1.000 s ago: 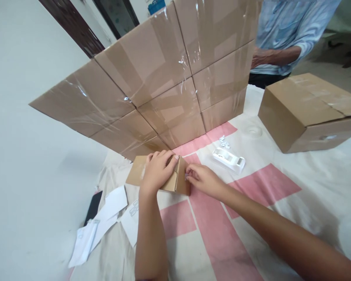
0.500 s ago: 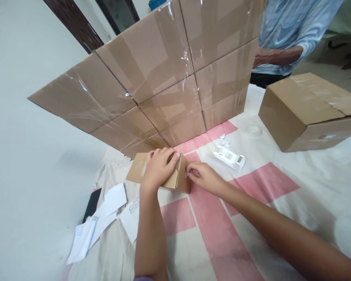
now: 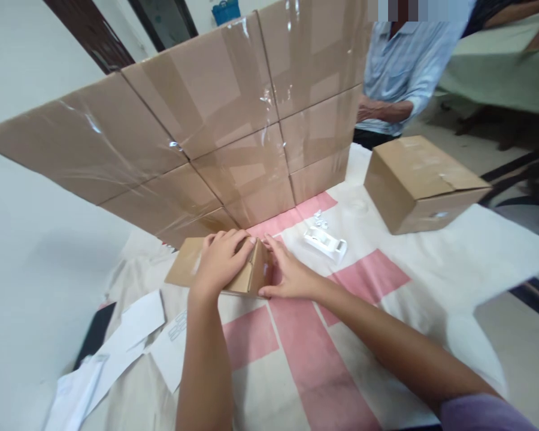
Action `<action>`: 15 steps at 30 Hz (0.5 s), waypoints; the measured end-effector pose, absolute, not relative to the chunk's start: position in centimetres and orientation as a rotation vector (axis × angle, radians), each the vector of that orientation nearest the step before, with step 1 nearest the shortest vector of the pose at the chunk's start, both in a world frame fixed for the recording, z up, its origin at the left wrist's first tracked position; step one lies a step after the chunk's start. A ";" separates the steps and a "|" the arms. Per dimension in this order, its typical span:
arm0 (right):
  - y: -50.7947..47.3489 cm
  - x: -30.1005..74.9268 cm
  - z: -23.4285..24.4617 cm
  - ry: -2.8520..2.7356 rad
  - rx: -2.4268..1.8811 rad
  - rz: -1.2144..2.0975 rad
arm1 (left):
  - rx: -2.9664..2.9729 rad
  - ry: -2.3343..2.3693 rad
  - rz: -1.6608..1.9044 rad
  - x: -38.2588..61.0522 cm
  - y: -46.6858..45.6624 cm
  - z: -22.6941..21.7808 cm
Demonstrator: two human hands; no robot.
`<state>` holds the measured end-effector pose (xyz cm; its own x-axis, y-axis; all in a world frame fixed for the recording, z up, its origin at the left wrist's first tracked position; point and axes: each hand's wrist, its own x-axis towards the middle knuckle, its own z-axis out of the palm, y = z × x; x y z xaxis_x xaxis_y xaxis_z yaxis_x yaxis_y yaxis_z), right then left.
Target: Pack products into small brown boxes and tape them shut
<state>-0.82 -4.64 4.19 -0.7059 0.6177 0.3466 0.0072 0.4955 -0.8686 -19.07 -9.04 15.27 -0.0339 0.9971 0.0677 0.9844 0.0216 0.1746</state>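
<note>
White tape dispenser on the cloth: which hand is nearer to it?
Right. The right hand, spread at the end of the small box, is just left of the white tape dispenser in view; the left hand lies farther left, on the box's top.

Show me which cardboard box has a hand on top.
The near box, under the left hand, in front of the cardboard panel; the other box stands apart, farther right.

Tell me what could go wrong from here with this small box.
The small box is close to the tall taped cardboard panel and might bump it if pushed forward. Your left hand, on top of the box, could dent it by pressing hard. Your right hand might knock the white tape dispenser if it swings outward.
</note>
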 end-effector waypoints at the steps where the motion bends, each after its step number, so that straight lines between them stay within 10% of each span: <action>1: -4.8 -0.9 4.1 -2.099 -0.503 1.212 | 2.132 2.187 0.267 -19.2 -9.0 15.2; 9: -6.6 -2.2 4.6 -2.150 -0.543 1.081 | 2.185 2.125 0.401 -19.7 -9.2 14.7; 15: -10.6 4.5 6.9 -1.928 -0.748 0.967 | 2.330 1.971 1.413 -18.8 -12.6 18.1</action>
